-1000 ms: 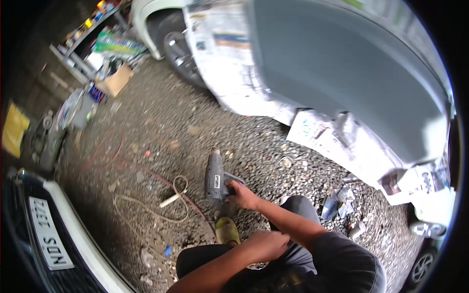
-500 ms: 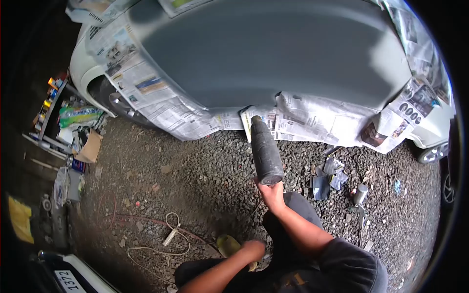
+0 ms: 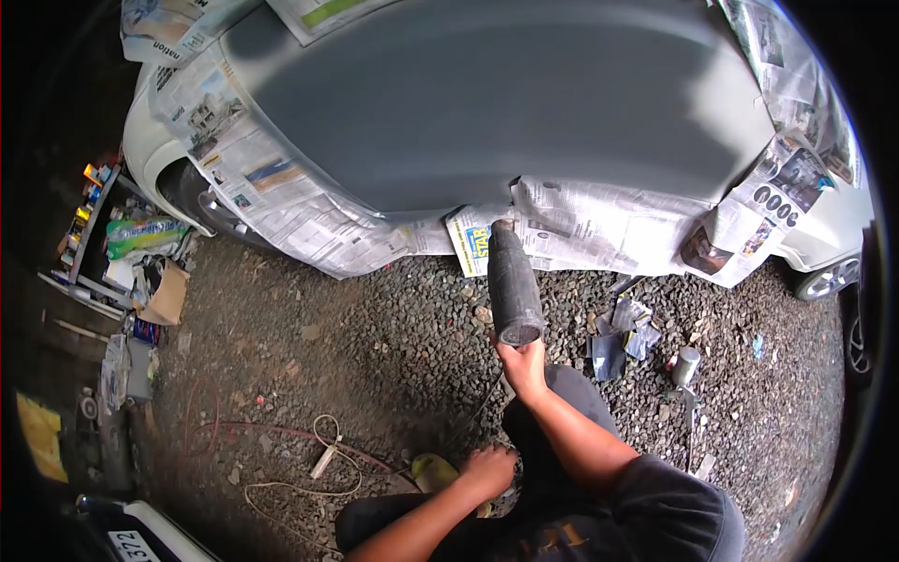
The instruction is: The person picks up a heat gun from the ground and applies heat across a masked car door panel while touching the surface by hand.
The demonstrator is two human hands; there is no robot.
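Note:
My right hand point(image 3: 522, 365) is wrapped round a dark grey heat gun point(image 3: 517, 290), whose handle is mostly hidden under its body. The nozzle points away from me at the lower edge of a car's side, where newspaper point(image 3: 599, 225) is taped on. Above it, the car's panel point(image 3: 506, 103) is matte grey, fading to white at the right. Low in the view, my left hand point(image 3: 488, 471) rests over my left knee with its fingers curled in; I see nothing in them. A yellowish rounded thing point(image 3: 433, 472) shows partly behind that hand.
Scraps of dark sheet point(image 3: 626, 337) and a metal can point(image 3: 685, 366) lie on the gravel to the right. A pale cord with a white extension block point(image 3: 324, 462) and a reddish hose lie left. Beyond stand a cluttered rack point(image 3: 94, 225) and a cardboard box point(image 3: 166, 293).
The heat gun has turned slightly, its nozzle now a little further right over the newspaper. The view has shifted slightly. My left hand stays by the knee.

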